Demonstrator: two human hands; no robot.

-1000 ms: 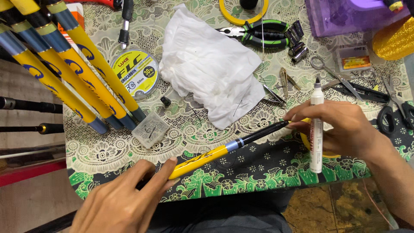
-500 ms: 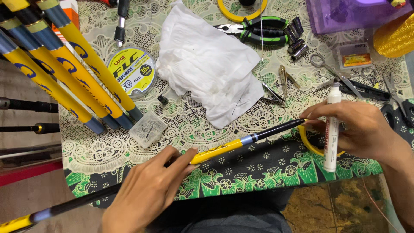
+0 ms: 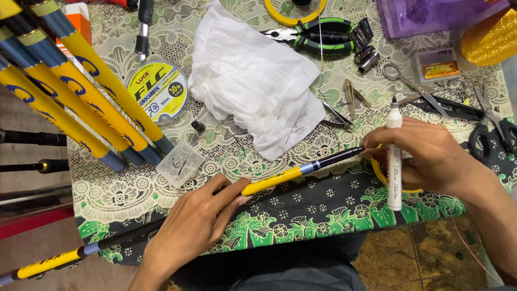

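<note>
Right now a slim fishing rod section [image 3: 291, 173] lies slantwise across the patterned table cover [image 3: 323, 205], yellow along its middle, then a short blue-grey band, then a black tip that runs up to the right. Its lower end passes off the table edge at the bottom left, where more yellow and a blue band show again. The left hand [image 3: 199, 223] rests closed over the dark stretch of the rod, fingers wrapped on top and the thumb pointing along the yellow part. The right hand [image 3: 431, 156] pinches the black tip between its fingertips and at the same time holds a white marker-like tube [image 3: 394, 156] upright, with its cap on (so nothing is being applied with it as far as the picture shows). No fresh mark, glue or wrapping is visible on the rod; whatever work the tip gets looks not yet done, though the tip itself is partly hidden by the fingers.

Just under the right hand a yellow ring [image 3: 383, 175] peeks out. Beyond the rod lie a crumpled white cloth [image 3: 253, 75], a small clear plastic box [image 3: 180, 163] and a round spool of fishing line [image 3: 157, 91]. A bundle of yellow-and-blue rods [image 3: 70, 91] crosses the upper left corner. Green-handled pliers [image 3: 318, 35], small scissors [image 3: 414, 89] and black-handled scissors [image 3: 493, 132] sit along the far and right sides.
</note>
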